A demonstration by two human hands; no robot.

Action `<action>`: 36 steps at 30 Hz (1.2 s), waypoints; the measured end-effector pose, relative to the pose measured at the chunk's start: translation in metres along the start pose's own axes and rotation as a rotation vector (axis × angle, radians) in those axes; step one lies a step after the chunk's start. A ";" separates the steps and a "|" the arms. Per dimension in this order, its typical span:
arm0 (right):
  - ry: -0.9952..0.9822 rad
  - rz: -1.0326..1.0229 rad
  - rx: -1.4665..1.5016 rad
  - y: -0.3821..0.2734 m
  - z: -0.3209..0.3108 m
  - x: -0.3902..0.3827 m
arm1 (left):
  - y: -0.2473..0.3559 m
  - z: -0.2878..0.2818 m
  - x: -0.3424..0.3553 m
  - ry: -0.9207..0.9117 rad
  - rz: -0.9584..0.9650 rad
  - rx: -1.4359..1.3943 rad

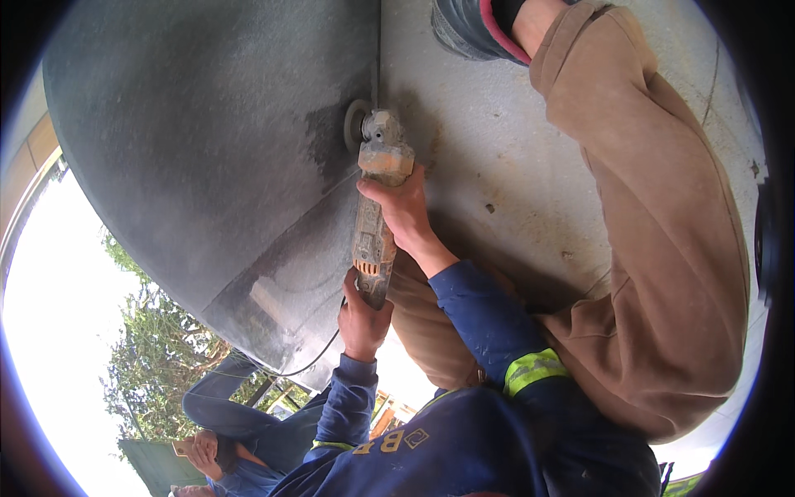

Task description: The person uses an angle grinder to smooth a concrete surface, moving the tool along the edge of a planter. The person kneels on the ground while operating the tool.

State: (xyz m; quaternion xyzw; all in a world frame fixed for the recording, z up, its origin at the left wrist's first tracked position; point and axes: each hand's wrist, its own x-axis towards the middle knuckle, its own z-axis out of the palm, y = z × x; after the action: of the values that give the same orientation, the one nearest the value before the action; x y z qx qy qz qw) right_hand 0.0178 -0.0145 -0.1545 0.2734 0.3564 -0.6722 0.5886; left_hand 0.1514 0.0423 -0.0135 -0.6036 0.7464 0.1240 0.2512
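A dusty angle grinder point(373, 240) is upright in my view, its disc point(356, 124) beside a dark seam where a grey curved panel point(190, 141) meets a lighter stained surface point(489, 132); whether the disc touches it, I cannot tell. My right hand point(402, 211) grips the grinder body just below its head, thumb across it. Lower down, my left hand point(363, 323) is wrapped round the rear end of the same grinder. A black cord point(315, 358) hangs from that end in a curve toward the lower left.
My bent leg in brown trousers point(654, 232) and my shoe point(464, 25) are at the right. At the lower left another person point(248, 422) reclines, holding a small object in their hands point(203, 451). Trees point(149, 348) and bright sky show beyond the panel's curved edge.
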 end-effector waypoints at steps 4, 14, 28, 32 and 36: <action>0.033 0.009 0.016 0.002 0.000 0.004 | 0.004 -0.008 0.002 -0.045 -0.057 0.025; 0.004 0.063 0.001 -0.009 -0.001 0.006 | 0.015 -0.008 0.000 -0.036 -0.073 0.002; -0.003 0.078 0.023 -0.014 -0.002 0.010 | 0.021 -0.012 0.005 -0.055 -0.086 0.035; 0.007 0.033 -0.019 -0.012 0.001 0.007 | 0.019 -0.011 0.001 -0.048 -0.076 0.016; -0.014 0.092 0.017 -0.014 -0.003 0.014 | 0.023 -0.014 0.004 -0.055 -0.087 0.018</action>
State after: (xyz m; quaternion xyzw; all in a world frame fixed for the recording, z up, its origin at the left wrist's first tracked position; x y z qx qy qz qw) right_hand 0.0020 -0.0196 -0.1646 0.2900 0.3335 -0.6493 0.6190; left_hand 0.1258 0.0372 -0.0068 -0.6296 0.7134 0.1228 0.2822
